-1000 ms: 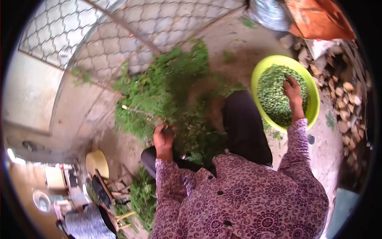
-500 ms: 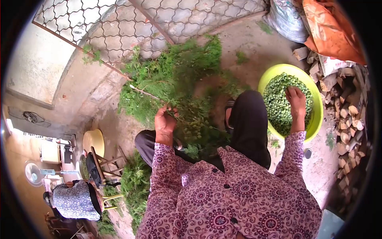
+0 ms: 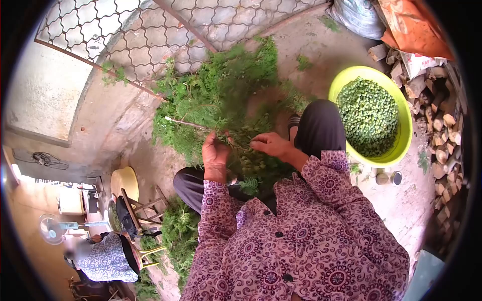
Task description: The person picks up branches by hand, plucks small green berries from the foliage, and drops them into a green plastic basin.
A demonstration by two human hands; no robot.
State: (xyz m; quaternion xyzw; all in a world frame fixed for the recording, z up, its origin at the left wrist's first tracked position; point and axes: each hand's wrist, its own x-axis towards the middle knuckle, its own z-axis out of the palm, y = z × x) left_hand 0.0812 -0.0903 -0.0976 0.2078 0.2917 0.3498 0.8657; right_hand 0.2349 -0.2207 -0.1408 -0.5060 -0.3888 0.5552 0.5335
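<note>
A leafy green branch (image 3: 188,123) with a pale cut end lies across the front of my lap, and my left hand (image 3: 216,154) is closed round its stem. My right hand (image 3: 275,146) is over the same foliage, its fingers pinched at small green pods or berries; what lies between the fingertips is too small to make out. To the right, a yellow-green basin (image 3: 407,120) holds a heap of small round green pieces (image 3: 369,115). A large pile of feathery greenery (image 3: 193,93) spreads on the ground beyond my hands.
Stacked firewood (image 3: 442,135) and sacks (image 3: 414,25) line the right side. A metal lattice (image 3: 165,35) stands at the top. More greenery (image 3: 178,236), a wooden chair (image 3: 143,210), a fan (image 3: 52,228) and a seated person (image 3: 108,258) are at the left.
My right hand has left the basin and moved left to the branch. My left hand still holds the stem. The view has shifted slightly.
</note>
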